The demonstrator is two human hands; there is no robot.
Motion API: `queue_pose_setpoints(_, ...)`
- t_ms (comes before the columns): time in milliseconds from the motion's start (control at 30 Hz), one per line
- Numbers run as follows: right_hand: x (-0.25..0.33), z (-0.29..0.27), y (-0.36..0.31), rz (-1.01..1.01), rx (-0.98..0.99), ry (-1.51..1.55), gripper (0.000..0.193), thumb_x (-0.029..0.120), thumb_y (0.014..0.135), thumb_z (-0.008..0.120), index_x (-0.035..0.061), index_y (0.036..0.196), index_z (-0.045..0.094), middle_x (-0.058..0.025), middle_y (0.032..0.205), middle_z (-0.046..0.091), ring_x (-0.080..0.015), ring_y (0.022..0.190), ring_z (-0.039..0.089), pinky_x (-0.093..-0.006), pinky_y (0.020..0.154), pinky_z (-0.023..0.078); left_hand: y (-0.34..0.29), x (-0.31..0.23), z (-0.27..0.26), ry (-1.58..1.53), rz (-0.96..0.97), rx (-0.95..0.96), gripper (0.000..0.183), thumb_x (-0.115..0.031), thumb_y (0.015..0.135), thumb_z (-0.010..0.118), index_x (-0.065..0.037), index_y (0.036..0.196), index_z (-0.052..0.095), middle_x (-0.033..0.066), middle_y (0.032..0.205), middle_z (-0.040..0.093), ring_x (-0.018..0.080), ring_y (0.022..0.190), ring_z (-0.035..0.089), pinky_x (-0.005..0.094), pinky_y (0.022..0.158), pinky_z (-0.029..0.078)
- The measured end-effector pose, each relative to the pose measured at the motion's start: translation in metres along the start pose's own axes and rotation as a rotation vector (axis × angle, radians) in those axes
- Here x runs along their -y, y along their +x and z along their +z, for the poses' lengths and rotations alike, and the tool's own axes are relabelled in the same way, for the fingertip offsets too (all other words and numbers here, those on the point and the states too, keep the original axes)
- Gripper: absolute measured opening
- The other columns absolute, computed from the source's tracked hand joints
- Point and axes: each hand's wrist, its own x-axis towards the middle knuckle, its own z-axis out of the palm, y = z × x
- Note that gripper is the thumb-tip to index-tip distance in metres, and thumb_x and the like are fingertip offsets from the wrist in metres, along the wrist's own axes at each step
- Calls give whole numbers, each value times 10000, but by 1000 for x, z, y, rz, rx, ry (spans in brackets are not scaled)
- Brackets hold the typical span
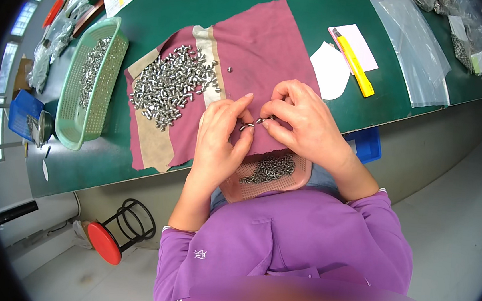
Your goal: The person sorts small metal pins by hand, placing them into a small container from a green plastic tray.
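- Small metal pieces: one [247,126] is at the left hand's fingertips, a second [259,120] at the right hand's, just beside each other above the cloth near the table's near edge. Being smooth, rounded and tiny, either could slip from a slight loss of pinch and roll off that edge.
- Left hand [220,128]: thumb and fingers curl in on its piece; how firmly they grip cannot be told.
- Right hand [308,121]: thumb and forefinger are pinched on its piece. Fingers partly cover both pieces, so a skewed hold could go unnoticed.
- Pink basket [236,191]: below the table's near edge, against the body, holding metal pieces. A shift of the legs could tip it; a dropped piece could land inside and mix in.
- Maroon cloth [262,43]: reaches the table's near edge and droops there. A sleeve or wrist tugging it could drag the heap of metal pieces [169,84] on its left part and scatter them.
- Stray metal piece [230,69]: apart from the heap, right of it; a brushing hand could send it rolling.
- Green basket [119,54]: towards the table's left end, holding more pieces; a knock might spill it.
- Yellow utility knife [354,66]: on paper towards the table's right side; a careless reach might catch its tip.
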Motion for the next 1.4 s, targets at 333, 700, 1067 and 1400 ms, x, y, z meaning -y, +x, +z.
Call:
queue_pose_setpoints(333, -3, -1, -1, -35, -3, 15, 152, 110, 773, 736, 77, 892, 648, -73, 972, 546, -279, 879, 574, -404, 780, 480, 4, -5, 1, -52, -29, -1, 611, -7, 722, 765, -59, 1308, 596, 10, 971, 683, 230, 1016, 582, 376, 885, 433)
queue_pose_setpoints(700, -6, -1, -3, -56, -3, 59, 138, 89, 757, 726, 71, 874, 655, -69, 983, 547, -270, 872, 573, -396, 778, 485, 2, -9, -1, -55, -93, 48, 633, 37, 733, 728, -48, 1336, 556, 31, 961, 656, 229, 1021, 579, 369, 882, 435)
queue_pose_setpoints(1067, -8, -15, -3, -121, 71, -18, 186, 51, 728, 764, 74, 901, 701, -66, 1004, 564, -225, 821, 568, -349, 715, 493, -3, -6, -9, 66, 18, 33, 612, 92, 748, 677, -18, 1338, 558, 91, 1007, 645, 267, 1031, 597, 382, 940, 464)
queue_pose_setpoints(1400, -2, -13, -3, -90, -43, -80, 170, 46, 720, 773, 43, 868, 688, -72, 976, 558, -242, 844, 580, -357, 713, 495, -2, -7, -5, 82, 27, -3, 606, 77, 715, 713, -8, 1301, 580, 77, 928, 650, 260, 991, 616, 383, 918, 465)
